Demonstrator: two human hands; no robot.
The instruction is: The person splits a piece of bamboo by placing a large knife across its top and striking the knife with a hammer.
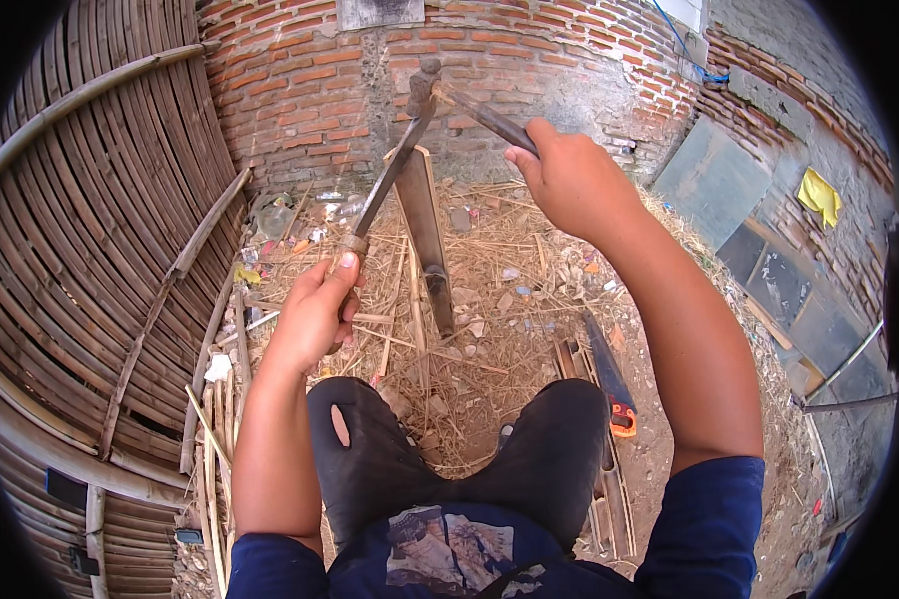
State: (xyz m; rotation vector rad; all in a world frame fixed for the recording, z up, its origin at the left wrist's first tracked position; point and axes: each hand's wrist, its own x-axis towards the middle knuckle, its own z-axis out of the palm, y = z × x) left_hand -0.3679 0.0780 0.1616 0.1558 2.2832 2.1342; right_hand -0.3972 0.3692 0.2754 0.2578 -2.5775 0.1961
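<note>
My left hand (308, 317) is closed around the handle of a machete (383, 188), whose dark blade slants up and away from me. The blade crosses the top end of a split bamboo piece (425, 225) that stands upright on the ground in front of my knees. In my closed right hand (577, 182) is the wooden handle of a hammer (489, 122). Its dark head is raised beside the far end of the blade; whether the two touch I cannot tell. No other hand is in view.
By my right knee lie a handsaw (609, 369) with an orange-and-black handle and several split bamboo lengths (617, 499). A bamboo slat wall (70, 230) rises on the left, a brick wall (305, 85) ahead. Straw and debris litter the ground. Grey sheets (711, 180) lean at right.
</note>
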